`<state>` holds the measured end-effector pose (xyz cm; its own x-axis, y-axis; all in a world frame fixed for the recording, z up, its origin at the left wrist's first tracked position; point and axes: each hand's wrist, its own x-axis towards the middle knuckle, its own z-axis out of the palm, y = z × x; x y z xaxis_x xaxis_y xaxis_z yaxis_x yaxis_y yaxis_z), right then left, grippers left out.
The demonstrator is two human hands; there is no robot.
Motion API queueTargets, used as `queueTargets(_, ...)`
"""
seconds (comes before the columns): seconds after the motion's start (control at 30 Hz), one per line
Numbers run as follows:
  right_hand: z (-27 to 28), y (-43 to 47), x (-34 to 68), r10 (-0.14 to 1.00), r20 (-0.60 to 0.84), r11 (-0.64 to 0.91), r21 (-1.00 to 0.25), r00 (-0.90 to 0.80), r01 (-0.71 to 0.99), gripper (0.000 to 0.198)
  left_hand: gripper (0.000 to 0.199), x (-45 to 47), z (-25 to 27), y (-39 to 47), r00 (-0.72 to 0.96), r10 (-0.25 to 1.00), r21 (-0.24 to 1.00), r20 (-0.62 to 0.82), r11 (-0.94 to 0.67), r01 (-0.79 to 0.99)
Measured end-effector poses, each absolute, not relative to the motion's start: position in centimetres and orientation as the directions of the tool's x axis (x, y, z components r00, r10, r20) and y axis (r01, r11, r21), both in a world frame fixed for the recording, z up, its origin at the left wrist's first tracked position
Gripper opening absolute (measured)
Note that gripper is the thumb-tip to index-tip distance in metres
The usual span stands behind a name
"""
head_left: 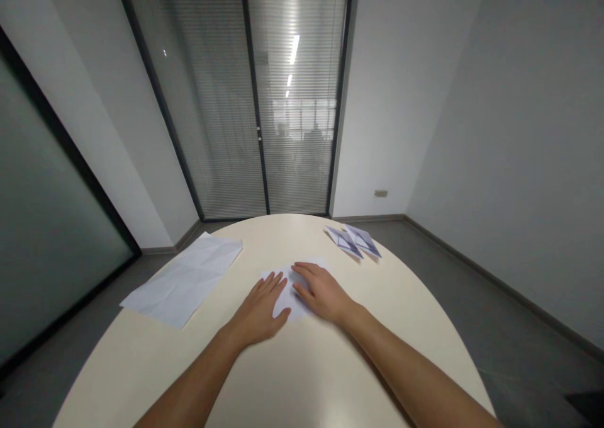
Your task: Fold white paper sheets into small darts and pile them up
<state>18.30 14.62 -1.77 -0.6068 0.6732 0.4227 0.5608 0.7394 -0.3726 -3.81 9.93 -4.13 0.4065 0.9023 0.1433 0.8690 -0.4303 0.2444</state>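
Note:
A small white sheet of paper (284,302) lies flat on the round table, partly covered by both hands. My left hand (261,310) rests palm down on its left side, fingers stretched out and thumb apart. Over the sheet's right part is my right hand (323,291), palm down with the fingers extended and the thumb apart; a shadow shows beneath it, and I cannot tell whether it presses on the paper. Neither hand grips anything. Much of the sheet's outline is hidden under the hands.
Several larger creased white sheets (189,283) lie at the table's left, overhanging its edge. Two folded paper pieces with dark lines (346,242) sit at the back right. The cream round table (283,377) has its curved edge before a glass door with blinds (226,132).

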Motion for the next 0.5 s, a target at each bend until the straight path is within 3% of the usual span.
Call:
queueTargets(0.1, -2.2, 13.9, 17.5, 0.63, 0.344, 0.772, -0.38, -0.696, 0.51, 0.051, 0.066, -3.6, -3.8, 9.7, 0.466, 0.874, 0.242, 0.135, -0.485, 0.84)
queueTargets(0.2, -2.7, 14.0, 17.7, 0.676, 0.217, 0.72, -0.396, -0.704, 0.57, 0.06, 0.067, -3.6, -3.6, 9.6, 0.48, 0.867, 0.249, 0.133, -0.498, 0.831)
queueTargets(0.5, -3.5, 16.3, 19.9, 0.848, 0.048, 0.51, -0.347, -0.528, 0.787, 0.078, 0.067, -3.8, -3.5, 9.4, 0.478, 0.876, 0.226, 0.06, -0.478, 0.849)
